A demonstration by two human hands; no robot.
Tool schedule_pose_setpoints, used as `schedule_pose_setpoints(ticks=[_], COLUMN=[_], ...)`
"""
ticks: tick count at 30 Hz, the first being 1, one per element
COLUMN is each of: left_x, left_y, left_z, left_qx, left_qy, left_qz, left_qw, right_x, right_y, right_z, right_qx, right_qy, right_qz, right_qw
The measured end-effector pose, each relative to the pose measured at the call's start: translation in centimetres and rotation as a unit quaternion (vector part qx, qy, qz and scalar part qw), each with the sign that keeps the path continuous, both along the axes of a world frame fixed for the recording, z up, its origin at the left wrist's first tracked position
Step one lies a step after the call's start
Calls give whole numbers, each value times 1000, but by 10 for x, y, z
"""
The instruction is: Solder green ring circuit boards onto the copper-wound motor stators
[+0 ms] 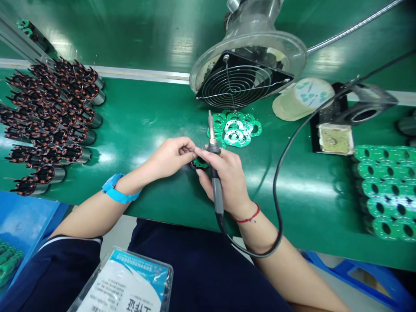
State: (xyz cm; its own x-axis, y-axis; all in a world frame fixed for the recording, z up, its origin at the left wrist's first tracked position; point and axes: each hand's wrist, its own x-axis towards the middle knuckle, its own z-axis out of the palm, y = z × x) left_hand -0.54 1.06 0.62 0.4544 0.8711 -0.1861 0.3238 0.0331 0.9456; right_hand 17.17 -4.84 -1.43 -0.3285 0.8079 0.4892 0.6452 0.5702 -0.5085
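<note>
A soldering iron [217, 190] rests in my right hand [229, 180], its metal tip pointing away from me above the bench. The thumb and fingertips of that hand also touch a small motor stator topped by a green ring-shaped circuit board [200, 163]. From the other side, my left hand [172, 158] has its fingers closed on the stator, hiding much of it. Just beyond the hands lies a loose pile of green and white ring boards [238, 130]. The iron's black cable [276, 190] loops over my right forearm.
A fume extractor fan [232, 89] hangs over the pile. Rows of wound stators [55, 117] stand at left, and stators with green boards [386, 190] at right. A tape roll [302, 99] and an iron stand with a sponge [335, 138] sit at back right.
</note>
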Motion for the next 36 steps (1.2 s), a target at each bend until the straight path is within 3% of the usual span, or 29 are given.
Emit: schedule_pose_setpoints(ticks=[7, 12, 18, 28, 36], left_x=[1, 1, 1, 3, 5], left_y=[1, 2, 4, 4, 2], left_z=[-3, -2, -4, -6, 0], left_qx=[-32, -17, -13, -18, 26], left_qy=[-25, -11, 18, 37, 82], left_qz=[27, 29, 26, 33, 30], left_qw=[999, 999, 999, 999, 996], right_x=[2, 6, 15, 17, 14], right_y=[-2, -7, -15, -14, -13], right_z=[4, 3, -6, -9, -8], right_qx=[-12, -30, -11, -2, 7], right_qy=[30, 133, 280, 306, 309], right_qz=[-15, -53, -108, -91, -88], right_qw=[999, 989, 954, 948, 947])
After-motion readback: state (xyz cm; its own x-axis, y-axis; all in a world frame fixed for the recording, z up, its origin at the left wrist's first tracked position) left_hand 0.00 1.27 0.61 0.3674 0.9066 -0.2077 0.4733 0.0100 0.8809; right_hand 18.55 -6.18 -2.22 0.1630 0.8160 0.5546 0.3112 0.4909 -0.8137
